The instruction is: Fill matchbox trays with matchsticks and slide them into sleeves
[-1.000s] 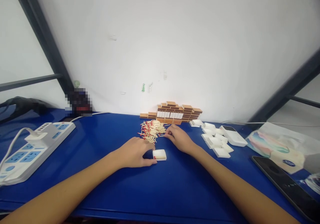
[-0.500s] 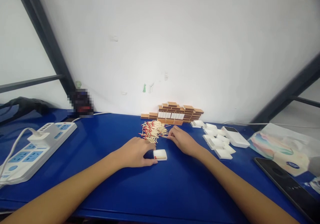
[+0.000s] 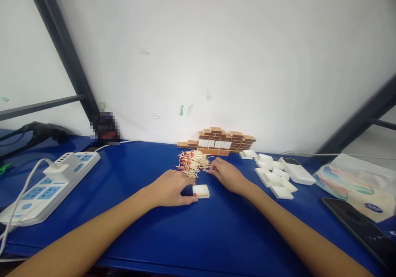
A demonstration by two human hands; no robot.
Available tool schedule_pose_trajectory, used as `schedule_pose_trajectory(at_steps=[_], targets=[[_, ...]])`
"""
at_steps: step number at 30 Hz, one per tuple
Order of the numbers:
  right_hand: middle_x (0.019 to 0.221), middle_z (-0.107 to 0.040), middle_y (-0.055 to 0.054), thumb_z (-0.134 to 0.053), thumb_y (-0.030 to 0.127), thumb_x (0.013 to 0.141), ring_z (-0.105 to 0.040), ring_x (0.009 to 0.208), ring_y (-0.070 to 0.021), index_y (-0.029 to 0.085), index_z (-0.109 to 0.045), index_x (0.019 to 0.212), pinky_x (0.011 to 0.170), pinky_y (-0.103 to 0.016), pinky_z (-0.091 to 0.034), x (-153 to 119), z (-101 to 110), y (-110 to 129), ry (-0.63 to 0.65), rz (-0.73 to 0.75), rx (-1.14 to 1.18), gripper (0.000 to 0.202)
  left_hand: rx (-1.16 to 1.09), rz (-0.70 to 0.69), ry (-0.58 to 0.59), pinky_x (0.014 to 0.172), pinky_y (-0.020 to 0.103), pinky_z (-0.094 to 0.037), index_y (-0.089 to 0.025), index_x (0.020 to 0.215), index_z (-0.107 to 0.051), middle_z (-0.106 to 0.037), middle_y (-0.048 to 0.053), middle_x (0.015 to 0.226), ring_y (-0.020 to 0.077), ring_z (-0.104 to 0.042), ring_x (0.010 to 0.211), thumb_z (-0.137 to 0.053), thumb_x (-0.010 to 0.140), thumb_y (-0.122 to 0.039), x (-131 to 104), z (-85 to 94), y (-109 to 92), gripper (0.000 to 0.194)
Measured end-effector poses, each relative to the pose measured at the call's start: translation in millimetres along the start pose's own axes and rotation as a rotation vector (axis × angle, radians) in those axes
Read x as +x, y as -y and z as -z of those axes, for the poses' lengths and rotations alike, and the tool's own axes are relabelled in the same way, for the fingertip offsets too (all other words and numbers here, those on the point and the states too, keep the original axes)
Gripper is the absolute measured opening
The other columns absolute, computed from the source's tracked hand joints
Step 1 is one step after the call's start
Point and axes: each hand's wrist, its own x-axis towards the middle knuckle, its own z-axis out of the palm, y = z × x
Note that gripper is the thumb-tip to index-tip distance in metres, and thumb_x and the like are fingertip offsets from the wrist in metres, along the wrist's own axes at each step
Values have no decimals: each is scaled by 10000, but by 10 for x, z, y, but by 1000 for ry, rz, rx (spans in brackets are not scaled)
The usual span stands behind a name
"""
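Observation:
Between the thumb and fingers of my left hand [image 3: 175, 189] is a small white matchbox tray [image 3: 204, 188], resting on the blue tabletop. A few red-tipped matches lie along the tray's near side. Just behind it spreads a loose pile of matches [image 3: 194, 161] with red heads and pale sticks. My right hand [image 3: 227, 174] touches the right edge of this pile, its fingertips pinched together. Whatever sits between those fingertips is too small to make out.
Brown matchboxes [image 3: 236, 138] are stacked against the wall. Several white trays [image 3: 272, 178] lie to the right, beside a white device [image 3: 298, 171], a tissue pack [image 3: 349, 186] and a black phone [image 3: 355, 227]. A white power strip [image 3: 62, 190] lies on the left.
The whole view has shifted slightly, so everything appears a little further right. My left hand still grips the tray, and my right hand stays at the pile's edge with its fingertips closed.

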Motion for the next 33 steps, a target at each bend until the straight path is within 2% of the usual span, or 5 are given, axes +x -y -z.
schedule_pose_trajectory(at_steps=[10,16,21,29,33], targets=[[994,-622,-86,-470,245,1041,-595,866,-205,185,-564,927,779,-314,-439,-30,82,32,57,-7,-17,159,2,42,-8,545,262,-323,-203,874,-669,-672,-13,698,144,-602,586,-664,895,-491,-9,15,61,289],[1001,-604,-39,-440,277,1056,-570,846,-170,211,-530,937,753,-282,-427,-186,224,345,74,49,196,163,-20,45,1,544,254,-327,-222,1030,-697,-666,-18,698,144,-612,592,-668,899,-468,-3,19,66,281],[985,-605,-27,-477,234,1045,-565,792,-157,202,-540,949,682,-267,-371,-258,162,523,188,68,110,120,-16,41,7,553,260,-342,-211,1023,-702,-664,-14,702,147,-615,601,-676,891,-469,3,24,66,291],[1022,-622,-52,-457,248,1061,-586,762,-165,180,-576,981,653,-284,-338,-259,145,600,240,81,-85,159,-9,39,18,560,257,-328,-213,1026,-696,-691,-2,739,156,-617,618,-676,890,-468,11,9,69,290],[1036,-633,-53,-454,235,1061,-602,813,-170,181,-580,1015,692,-280,-370,-245,176,624,203,74,-38,145,-7,50,26,558,258,-332,-216,1030,-695,-679,-8,719,159,-617,615,-677,887,-453,9,24,44,278]])
